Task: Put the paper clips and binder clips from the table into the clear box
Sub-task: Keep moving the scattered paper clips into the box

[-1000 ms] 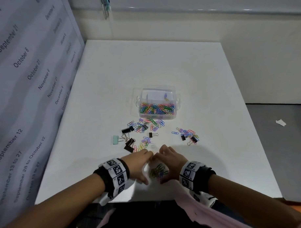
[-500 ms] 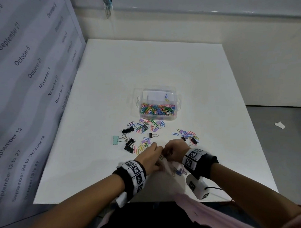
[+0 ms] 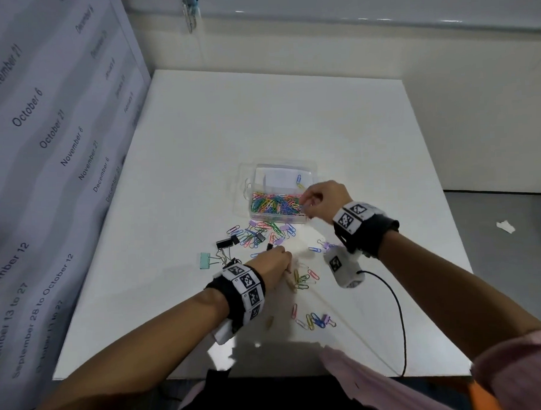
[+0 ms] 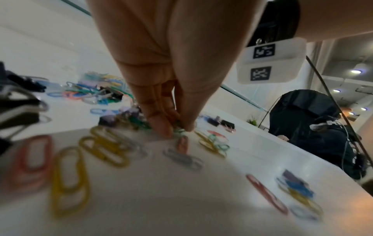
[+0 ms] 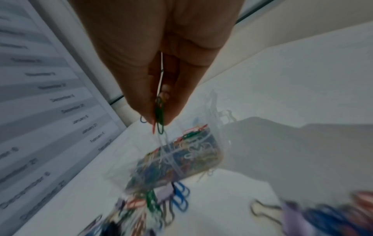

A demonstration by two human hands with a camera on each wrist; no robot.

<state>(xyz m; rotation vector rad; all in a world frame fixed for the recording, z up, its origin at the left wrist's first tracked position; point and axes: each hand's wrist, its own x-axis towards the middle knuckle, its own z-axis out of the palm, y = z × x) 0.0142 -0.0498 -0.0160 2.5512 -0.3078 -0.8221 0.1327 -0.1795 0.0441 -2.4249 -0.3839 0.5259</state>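
Observation:
The clear box point(image 3: 306, 168) sits mid-table, half full of coloured paper clips point(image 3: 275, 203). My right hand point(image 3: 319, 200) hovers over the box's right side and pinches a few paper clips point(image 5: 159, 118) between thumb and fingers. My left hand point(image 3: 273, 264) is down on the table in front of the box, fingertips point(image 4: 161, 129) pinching a pale green paper clip point(image 4: 179, 132). Loose paper clips point(image 3: 302, 279) lie beside it, with more near the front edge point(image 3: 313, 320). Black binder clips point(image 3: 224, 244) and a mint binder clip point(image 3: 205, 260) lie left of that hand.
A mixed pile of clips point(image 3: 264, 232) lies just in front of the box. A calendar panel point(image 3: 46, 151) walls off the table's left side. A black cable point(image 3: 399, 317) runs from my right wrist across the table's front right. The white table point(image 3: 260, 113) stretches behind the box.
My right hand has lifted from the near table and carried paper clips forward to above the box. My left hand moved forward and now pinches a clip among the loose ones.

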